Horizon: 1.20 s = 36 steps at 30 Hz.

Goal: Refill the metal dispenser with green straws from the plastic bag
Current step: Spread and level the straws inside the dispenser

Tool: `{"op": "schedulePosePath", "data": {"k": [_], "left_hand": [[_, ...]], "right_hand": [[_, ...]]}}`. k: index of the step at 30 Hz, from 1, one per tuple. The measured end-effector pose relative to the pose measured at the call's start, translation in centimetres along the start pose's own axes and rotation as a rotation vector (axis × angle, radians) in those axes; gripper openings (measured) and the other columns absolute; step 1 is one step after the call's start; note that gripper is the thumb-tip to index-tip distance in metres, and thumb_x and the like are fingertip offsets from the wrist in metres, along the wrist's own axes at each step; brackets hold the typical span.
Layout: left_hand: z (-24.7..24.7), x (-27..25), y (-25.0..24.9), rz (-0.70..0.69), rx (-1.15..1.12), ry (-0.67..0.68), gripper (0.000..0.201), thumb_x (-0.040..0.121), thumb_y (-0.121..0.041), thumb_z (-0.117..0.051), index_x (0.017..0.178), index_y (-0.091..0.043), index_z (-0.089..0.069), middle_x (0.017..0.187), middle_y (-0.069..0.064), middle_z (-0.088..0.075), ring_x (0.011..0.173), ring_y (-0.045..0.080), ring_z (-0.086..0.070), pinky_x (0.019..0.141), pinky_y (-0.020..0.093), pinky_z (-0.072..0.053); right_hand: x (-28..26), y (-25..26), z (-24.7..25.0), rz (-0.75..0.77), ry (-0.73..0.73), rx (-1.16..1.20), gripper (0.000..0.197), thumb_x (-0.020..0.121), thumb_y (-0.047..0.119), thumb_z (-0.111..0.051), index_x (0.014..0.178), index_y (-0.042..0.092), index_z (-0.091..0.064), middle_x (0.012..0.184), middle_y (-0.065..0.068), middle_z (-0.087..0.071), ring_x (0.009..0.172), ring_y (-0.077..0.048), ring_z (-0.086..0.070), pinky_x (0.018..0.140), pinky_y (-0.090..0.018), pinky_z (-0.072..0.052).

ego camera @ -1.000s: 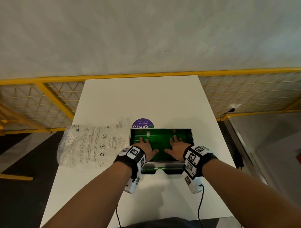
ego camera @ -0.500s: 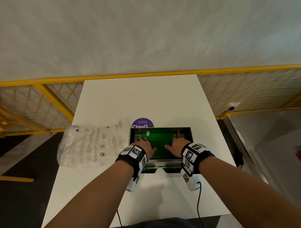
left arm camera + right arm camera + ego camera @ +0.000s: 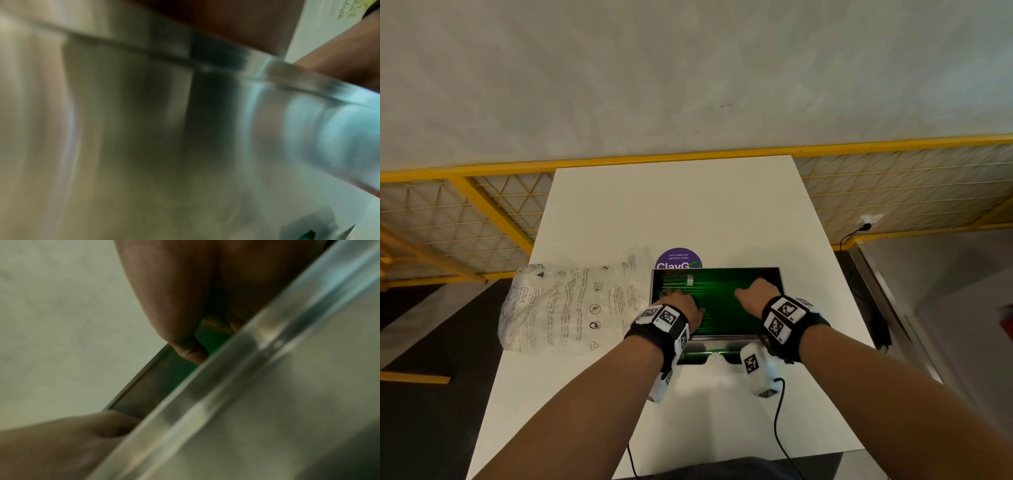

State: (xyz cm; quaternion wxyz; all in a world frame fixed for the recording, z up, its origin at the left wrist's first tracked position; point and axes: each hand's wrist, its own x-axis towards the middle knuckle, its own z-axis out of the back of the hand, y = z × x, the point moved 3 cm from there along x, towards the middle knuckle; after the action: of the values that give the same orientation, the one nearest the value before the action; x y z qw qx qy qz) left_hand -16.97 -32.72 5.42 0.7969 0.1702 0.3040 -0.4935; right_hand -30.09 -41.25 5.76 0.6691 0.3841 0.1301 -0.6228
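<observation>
On a white table [image 3: 688, 205], an open metal dispenser [image 3: 717, 339] filled with green straws [image 3: 719, 305] is reached into by two hands.

An emptied plastic bag [image 3: 571, 305] is seen just left of it. The left hand [image 3: 681, 305] is laid flat, fingers relaxed, on the straws; the right hand [image 3: 753, 294] is placed there too, fingers curled, grip unclear.

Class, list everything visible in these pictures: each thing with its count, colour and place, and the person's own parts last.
Table: one, white, centre.
Dispenser: one, metal, open-topped, on the table's near half.
Straws: many, green, lying inside the dispenser.
Bag: one, clear with printed text, left of the dispenser, overhanging the table edge.
Sticker: one, purple, round, behind the dispenser.
Railing: one, yellow, beyond the table.
Left hand: on the straws, left side.
Right hand: on the straws, right side.
</observation>
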Motion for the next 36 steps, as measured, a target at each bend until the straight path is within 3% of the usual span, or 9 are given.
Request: {"op": "schedulePosePath", "data": {"k": [2, 7, 9, 11, 14, 19, 24, 28, 36], "left_hand": [[0.3, -0.3, -0.1, -0.004, 0.014, 0.01, 0.06, 0.098, -0.044, -0.034, 0.136, 0.002, -0.038, 0.146, 0.023, -0.033, 0.134, 0.036, -0.035, 0.109, 0.043, -0.033], [0.9, -1.1, 0.0, 0.002, 0.034, -0.032, 0.064, 0.098, -0.04, -0.036, 0.142, 0.005, -0.024, 0.151, 0.024, -0.021, 0.14, 0.039, -0.019, 0.114, 0.045, -0.024], [1.1, -1.1, 0.5, -0.013, -0.025, -0.063, 0.063, 0.096, -0.04, -0.039, 0.14, 0.005, -0.027, 0.145, 0.026, -0.029, 0.135, 0.039, -0.029, 0.11, 0.044, -0.033], [1.3, -1.1, 0.9, -0.061, -0.085, -0.096, 0.052, 0.096, -0.036, -0.04, 0.13, 0.003, -0.041, 0.133, 0.024, -0.046, 0.122, 0.036, -0.046, 0.099, 0.04, -0.044], [1.4, -1.8, 1.3, -0.136, -0.075, -0.093, 0.034, 0.097, -0.028, -0.04, 0.106, -0.001, -0.058, 0.111, 0.018, -0.062, 0.101, 0.032, -0.06, 0.084, 0.036, -0.049], [0.9, -2.4, 1.7, -0.212, -0.07, -0.061, 0.031, 0.091, -0.01, -0.045, 0.117, -0.009, -0.061, 0.116, 0.014, -0.064, 0.103, 0.031, -0.062, 0.09, 0.037, -0.051], [0.6, -3.0, 2.4, -0.281, -0.072, -0.069, 0.039, 0.089, 0.001, -0.045, 0.119, -0.015, -0.063, 0.127, 0.008, -0.06, 0.115, 0.026, -0.057, 0.101, 0.034, -0.045], [0.3, -3.5, 2.3, -0.305, -0.035, -0.043, 0.035, 0.089, 0.001, -0.045, 0.115, -0.01, -0.064, 0.12, 0.01, -0.064, 0.109, 0.027, -0.06, 0.095, 0.033, -0.048], [-0.1, -2.7, 1.7, -0.276, 0.016, 0.011, 0.028, 0.089, -0.002, -0.043, 0.109, -0.003, -0.062, 0.11, 0.016, -0.064, 0.099, 0.031, -0.062, 0.086, 0.036, -0.051]], "right_hand": [[0.1, 0.1, 0.2, -0.018, 0.027, 0.036, 0.031, 0.091, 0.024, -0.049, 0.068, 0.005, -0.042, 0.065, -0.004, -0.044, 0.056, -0.017, -0.044, 0.049, -0.025, -0.033], [-0.7, 0.3, 1.3, 0.027, -0.001, 0.054, 0.021, 0.091, 0.023, -0.049, 0.082, 0.004, -0.05, 0.067, -0.006, -0.048, 0.058, -0.017, -0.043, 0.052, -0.026, -0.034], [-1.0, 0.4, 1.3, 0.071, 0.003, 0.038, 0.032, 0.092, 0.024, -0.048, 0.112, 0.0, -0.055, 0.097, -0.017, -0.062, 0.078, -0.024, -0.056, 0.066, -0.029, -0.044], [-1.2, 0.0, 1.5, 0.1, 0.005, 0.026, 0.054, 0.092, 0.027, -0.047, 0.136, -0.003, -0.036, 0.126, -0.02, -0.054, 0.101, -0.029, -0.058, 0.082, -0.032, -0.047], [-0.7, -0.9, 2.0, 0.129, 0.031, 0.057, 0.065, 0.092, 0.03, -0.046, 0.145, 0.001, -0.023, 0.134, -0.018, -0.048, 0.094, -0.022, -0.054, 0.077, -0.029, -0.043], [-1.4, -0.7, 2.1, 0.187, 0.025, 0.027, 0.06, 0.092, 0.028, -0.047, 0.144, 0.005, -0.028, 0.135, -0.016, -0.049, 0.095, -0.023, -0.056, 0.077, -0.027, -0.043], [-4.9, -0.7, 1.0, 0.434, 0.163, -0.348, 0.037, 0.095, 0.015, -0.039, 0.127, 0.013, -0.057, 0.136, -0.006, -0.054, 0.122, -0.022, -0.052, 0.104, -0.03, -0.039], [-5.2, -1.6, 0.4, 0.417, 0.186, -0.422, 0.037, 0.093, 0.009, -0.037, 0.112, 0.014, -0.068, 0.124, -0.007, -0.063, 0.111, -0.024, -0.059, 0.1, -0.034, -0.046], [-4.1, -1.5, -0.3, 0.376, 0.185, -0.429, 0.038, 0.093, 0.009, -0.038, 0.122, 0.015, -0.061, 0.133, -0.009, -0.056, 0.117, -0.026, -0.055, 0.103, -0.034, -0.044]]}}
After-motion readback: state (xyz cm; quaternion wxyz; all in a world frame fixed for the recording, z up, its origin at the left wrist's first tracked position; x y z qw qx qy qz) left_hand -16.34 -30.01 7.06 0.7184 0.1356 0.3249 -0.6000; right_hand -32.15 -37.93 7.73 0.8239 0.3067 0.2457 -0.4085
